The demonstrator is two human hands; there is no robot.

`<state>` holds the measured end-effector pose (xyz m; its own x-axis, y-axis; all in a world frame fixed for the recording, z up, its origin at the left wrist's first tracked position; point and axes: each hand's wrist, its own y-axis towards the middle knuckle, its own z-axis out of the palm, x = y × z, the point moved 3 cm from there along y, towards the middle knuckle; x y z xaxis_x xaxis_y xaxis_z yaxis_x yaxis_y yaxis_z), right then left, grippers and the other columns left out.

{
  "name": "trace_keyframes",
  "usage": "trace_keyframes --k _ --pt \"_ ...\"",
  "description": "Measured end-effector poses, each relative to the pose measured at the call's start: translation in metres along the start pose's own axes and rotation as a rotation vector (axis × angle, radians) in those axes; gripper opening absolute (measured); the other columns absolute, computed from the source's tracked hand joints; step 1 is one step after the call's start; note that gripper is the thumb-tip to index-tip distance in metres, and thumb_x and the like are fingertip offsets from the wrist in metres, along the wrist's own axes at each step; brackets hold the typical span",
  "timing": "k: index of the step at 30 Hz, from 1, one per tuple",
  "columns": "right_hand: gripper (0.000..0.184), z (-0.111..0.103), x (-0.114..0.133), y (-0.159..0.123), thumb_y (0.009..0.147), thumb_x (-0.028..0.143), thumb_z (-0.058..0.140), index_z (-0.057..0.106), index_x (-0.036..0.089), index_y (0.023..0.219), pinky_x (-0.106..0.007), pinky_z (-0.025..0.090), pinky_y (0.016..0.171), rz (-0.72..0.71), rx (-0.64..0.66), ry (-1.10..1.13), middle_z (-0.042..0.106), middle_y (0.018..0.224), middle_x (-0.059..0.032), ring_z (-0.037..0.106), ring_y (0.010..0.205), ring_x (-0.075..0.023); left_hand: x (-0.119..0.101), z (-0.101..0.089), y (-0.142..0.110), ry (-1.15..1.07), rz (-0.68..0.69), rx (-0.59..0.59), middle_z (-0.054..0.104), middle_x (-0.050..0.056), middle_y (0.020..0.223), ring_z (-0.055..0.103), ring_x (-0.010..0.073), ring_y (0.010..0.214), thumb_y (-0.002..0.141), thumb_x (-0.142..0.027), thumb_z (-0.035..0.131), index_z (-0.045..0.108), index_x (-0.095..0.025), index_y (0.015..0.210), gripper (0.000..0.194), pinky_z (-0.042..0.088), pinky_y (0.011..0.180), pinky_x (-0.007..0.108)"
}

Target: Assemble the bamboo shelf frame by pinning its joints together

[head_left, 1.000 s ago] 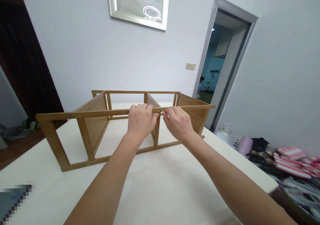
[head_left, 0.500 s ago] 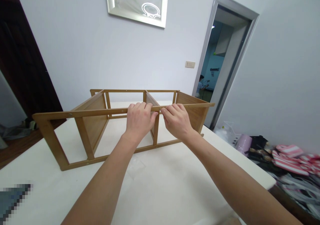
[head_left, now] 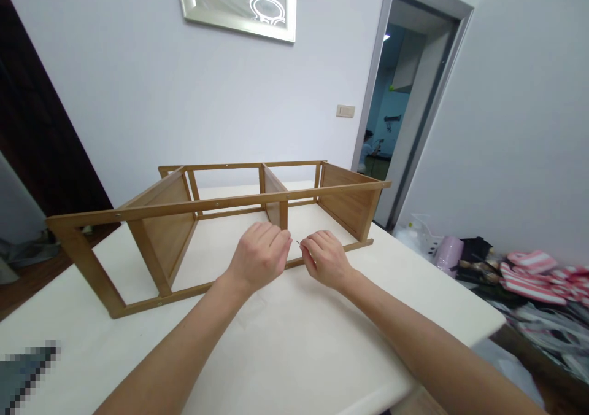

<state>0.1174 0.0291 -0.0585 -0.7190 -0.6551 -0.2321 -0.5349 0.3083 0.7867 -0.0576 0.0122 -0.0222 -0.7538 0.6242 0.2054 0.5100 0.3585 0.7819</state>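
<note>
A bamboo shelf frame [head_left: 151,208] lies on its side on the white table [head_left: 322,341], with three board panels between its long rails. My left hand [head_left: 260,256] hovers in front of the frame's lower rail near the middle panel, fingers curled, nothing visible in it. Just to its right, my right hand [head_left: 326,258] pinches a small thin metal tool [head_left: 299,242] whose tip points toward the left hand. Neither hand touches the frame.
An open doorway [head_left: 396,114] at the back right shows a person in a further room. A heap of clothes and bags [head_left: 515,274] lies beside the table's right edge. A framed picture [head_left: 239,0] hangs on the wall. A dark door stands at left.
Both hands have come off the frame's upper rail and dropped toward me, down to the height of the lower rail. The right hand still pinches the small metal tool.
</note>
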Motion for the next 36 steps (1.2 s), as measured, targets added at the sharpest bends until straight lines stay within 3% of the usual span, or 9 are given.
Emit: trace_keyframes --k 7,13,21,30,36 --pt "0.017 0.024 0.003 -0.029 0.095 0.018 0.044 0.057 0.018 0.085 -0.030 0.033 0.068 0.089 0.080 0.059 0.060 0.073 -0.0038 0.050 0.071 -0.0162 0.003 0.057 -0.053 -0.037 -0.306 0.522 0.066 0.010 0.095 0.059 0.0252 0.092 0.090 -0.028 0.050 0.062 -0.017 0.098 0.018 0.043 0.079 0.037" --pt "0.019 0.029 0.009 -0.035 0.096 0.019 0.042 0.058 0.018 0.085 -0.031 0.031 0.068 0.080 0.147 0.068 0.058 0.072 -0.0036 0.048 0.071 -0.0160 0.003 0.069 -0.060 -0.030 -0.425 0.680 0.065 0.009 0.095 0.061 0.0237 0.091 0.094 -0.031 0.043 0.064 -0.017 0.093 0.024 0.043 0.077 0.035" --pt "0.017 0.032 0.013 -0.036 0.094 0.019 0.045 0.060 0.017 0.089 -0.031 0.031 0.069 0.025 0.173 0.108 0.058 0.074 -0.0037 0.048 0.071 -0.0154 -0.003 0.077 -0.068 0.020 -0.401 0.616 0.065 0.010 0.094 0.060 0.0244 0.089 0.097 -0.025 0.040 0.063 -0.015 0.094 0.025 0.040 0.075 0.036" --pt "0.015 0.030 0.014 -0.034 0.092 0.016 0.046 0.059 0.018 0.085 -0.031 0.034 0.072 -0.015 0.155 0.129 0.060 0.076 -0.0043 0.049 0.073 -0.0161 -0.003 0.076 -0.066 0.138 -0.293 0.415 0.062 0.008 0.083 0.056 0.0236 0.077 0.099 -0.024 0.034 0.058 -0.016 0.091 0.027 0.035 0.070 0.037" --pt "0.017 0.031 0.015 -0.034 0.094 0.017 0.045 0.060 0.018 0.086 -0.031 0.033 0.070 -0.019 0.141 0.113 0.058 0.072 -0.0029 0.047 0.070 -0.0155 -0.002 0.072 -0.064 0.186 -0.234 0.306 0.058 0.007 0.079 0.052 0.0226 0.073 0.098 -0.024 0.040 0.054 -0.016 0.088 0.019 0.033 0.069 0.036"
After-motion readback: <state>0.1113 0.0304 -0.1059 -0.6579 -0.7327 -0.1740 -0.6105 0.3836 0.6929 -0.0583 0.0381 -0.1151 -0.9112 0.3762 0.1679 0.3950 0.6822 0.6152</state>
